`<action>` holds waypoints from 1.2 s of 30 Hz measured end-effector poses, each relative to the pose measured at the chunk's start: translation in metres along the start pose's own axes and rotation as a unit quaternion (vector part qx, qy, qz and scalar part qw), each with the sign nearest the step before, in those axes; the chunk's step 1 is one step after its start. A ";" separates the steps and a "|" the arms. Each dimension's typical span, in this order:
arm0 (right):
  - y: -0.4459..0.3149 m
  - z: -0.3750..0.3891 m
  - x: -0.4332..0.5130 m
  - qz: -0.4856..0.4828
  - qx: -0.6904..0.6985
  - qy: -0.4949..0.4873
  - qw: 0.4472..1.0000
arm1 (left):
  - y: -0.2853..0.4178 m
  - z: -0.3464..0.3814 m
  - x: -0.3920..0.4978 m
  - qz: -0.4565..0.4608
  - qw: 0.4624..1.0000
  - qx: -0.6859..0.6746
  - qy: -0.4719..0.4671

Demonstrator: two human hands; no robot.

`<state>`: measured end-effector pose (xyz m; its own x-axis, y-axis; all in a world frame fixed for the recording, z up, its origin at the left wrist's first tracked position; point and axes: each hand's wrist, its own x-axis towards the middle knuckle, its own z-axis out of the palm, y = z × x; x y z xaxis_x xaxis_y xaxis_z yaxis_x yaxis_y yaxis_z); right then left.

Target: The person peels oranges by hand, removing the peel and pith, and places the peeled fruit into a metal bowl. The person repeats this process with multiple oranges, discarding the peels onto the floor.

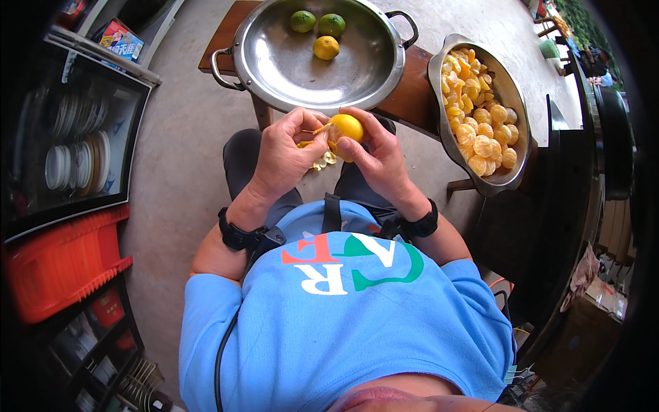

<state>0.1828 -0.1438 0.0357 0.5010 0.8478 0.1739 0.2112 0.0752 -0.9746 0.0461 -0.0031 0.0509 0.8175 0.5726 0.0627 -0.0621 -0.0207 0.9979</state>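
Observation:
Above my knees, my right hand (380, 157) holds a yellow-orange mandarin (347, 129) between thumb and fingers. My left hand (288, 152) pinches a strip of mandarin peel (323, 129) at the fruit's left side, where some pale inner peel shows. Below the hands lie loose pieces of peel (325, 161), partly hidden by them. Just beyond stands a wide steel pan (360, 77) with two side handles. Inside it are two green citrus fruits (317, 23) and one yellow-orange citrus fruit (326, 47).
To the right, an oval metal basin (524, 129) holds peeled whole mandarins (484, 146) and separated segments (466, 77). The pan rests on a wooden bench (412, 98). At left stand a glass-fronted cabinet with dishes (77, 159) and a red-orange plastic basket (67, 268). A dark table edge (556, 221) runs along the right.

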 end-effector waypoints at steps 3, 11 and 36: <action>-0.004 0.000 -0.001 -0.016 -0.047 0.006 0.999 | -0.002 0.000 0.001 -0.002 1.000 -0.003 -0.008; -0.011 0.000 0.002 -0.042 -0.090 0.012 0.995 | -0.009 0.002 0.003 -0.012 0.998 0.060 -0.005; -0.006 -0.011 0.004 0.119 0.211 -0.016 0.970 | -0.040 -0.003 0.015 -0.141 0.909 -0.391 -0.027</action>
<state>0.1927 -0.1460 0.0438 0.4647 0.8834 -0.0608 -0.2736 0.0780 -0.9587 0.0593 0.0095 0.0117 0.8892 0.4238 -0.1725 -0.2163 0.7216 0.6577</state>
